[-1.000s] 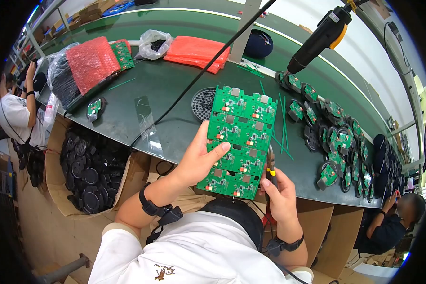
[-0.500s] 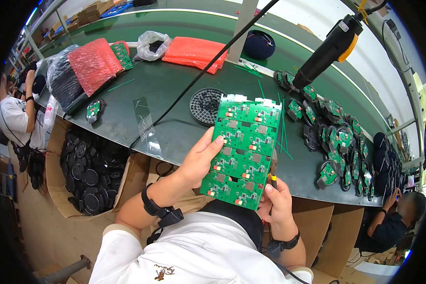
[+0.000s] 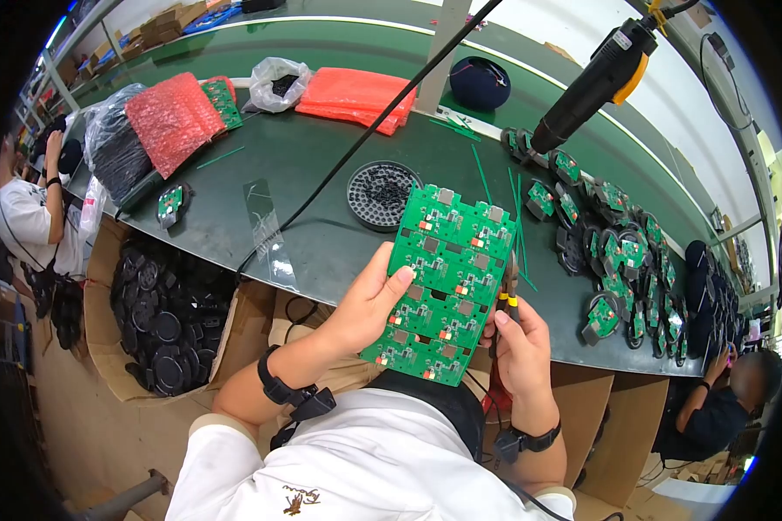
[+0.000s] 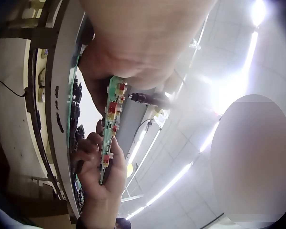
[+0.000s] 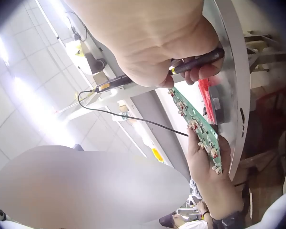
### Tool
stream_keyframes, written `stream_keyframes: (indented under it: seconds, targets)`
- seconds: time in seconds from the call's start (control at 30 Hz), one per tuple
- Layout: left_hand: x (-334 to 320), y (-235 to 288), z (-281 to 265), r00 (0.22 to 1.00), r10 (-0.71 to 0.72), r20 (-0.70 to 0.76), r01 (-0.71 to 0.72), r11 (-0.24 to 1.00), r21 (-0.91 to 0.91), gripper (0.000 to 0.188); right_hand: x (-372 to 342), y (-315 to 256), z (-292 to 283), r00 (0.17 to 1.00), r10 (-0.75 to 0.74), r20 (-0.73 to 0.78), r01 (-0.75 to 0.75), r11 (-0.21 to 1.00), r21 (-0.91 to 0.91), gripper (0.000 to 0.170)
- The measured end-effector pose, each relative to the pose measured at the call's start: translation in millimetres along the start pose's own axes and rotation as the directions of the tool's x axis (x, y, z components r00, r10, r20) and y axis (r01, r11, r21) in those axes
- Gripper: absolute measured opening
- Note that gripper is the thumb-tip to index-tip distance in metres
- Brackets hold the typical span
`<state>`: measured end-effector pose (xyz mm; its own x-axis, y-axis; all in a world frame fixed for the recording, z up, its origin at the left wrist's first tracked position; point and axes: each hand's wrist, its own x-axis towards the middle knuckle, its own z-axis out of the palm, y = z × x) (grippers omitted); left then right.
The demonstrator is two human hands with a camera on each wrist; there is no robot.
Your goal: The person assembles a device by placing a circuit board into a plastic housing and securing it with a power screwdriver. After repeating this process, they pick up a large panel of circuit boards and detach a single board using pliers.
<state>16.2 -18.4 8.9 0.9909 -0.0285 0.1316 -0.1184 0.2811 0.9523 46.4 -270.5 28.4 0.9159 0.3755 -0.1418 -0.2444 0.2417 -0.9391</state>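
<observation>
My left hand [image 3: 362,302] grips the left edge of a green circuit board panel [image 3: 450,282], thumb on top, at chest height over the table's front edge. The panel carries several repeated circuits with chips and small red and white connectors. In my right hand [image 3: 523,354] are pliers [image 3: 509,291] with black and yellow handles, their jaws up against the panel's right edge. Edge-on in the left wrist view, the panel [image 4: 110,119] slants between both hands. A dark plier handle [image 5: 202,62] lies across the curled right fingers in the right wrist view.
Thin green strips [image 3: 519,217] lie behind the panel. A round tray [image 3: 378,178] holds small black parts. Assembled round units [image 3: 613,252] crowd the right side, beneath a hanging electric screwdriver [image 3: 595,82]. Red bubble wrap [image 3: 174,122] lies left; a carton [image 3: 104,347] of black parts stands below.
The panel has come slightly lower and tilted differently, lying at a slant again. The pliers dipped lower behind its right edge, then rose along it, still in the right hand.
</observation>
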Motion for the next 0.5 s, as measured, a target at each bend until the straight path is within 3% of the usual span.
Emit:
stream_keyframes:
  seconds: [0.13,0.33,0.4,0.5]
  targets:
    - [0.1,2.4,1.1,1.0,0.016,-0.011,-0.016,1.0,0.011,0.035,-2.0,1.1,4.9,1.0,-0.015,-0.01,0.015,0.999,-0.046,0.031]
    - [-0.1,3.3,1.4,1.0,-0.023,0.009,0.023,1.0,-0.011,0.036,-4.6,0.8,4.7,0.999,0.038,0.027,-0.039,0.998,0.044,0.025]
    - [0.2,5.7,3.4,0.994,-0.108,0.034,0.112,0.971,-0.209,0.038,-5.8,1.9,5.9,0.995,0.077,0.07,-0.09,0.974,0.209,0.024]
    - [0.1,-4.7,1.5,0.988,-0.132,0.075,0.149,0.943,-0.297,0.04,-5.1,13.4,2.7,0.991,0.068,0.115,-0.104,0.933,0.344,0.026]
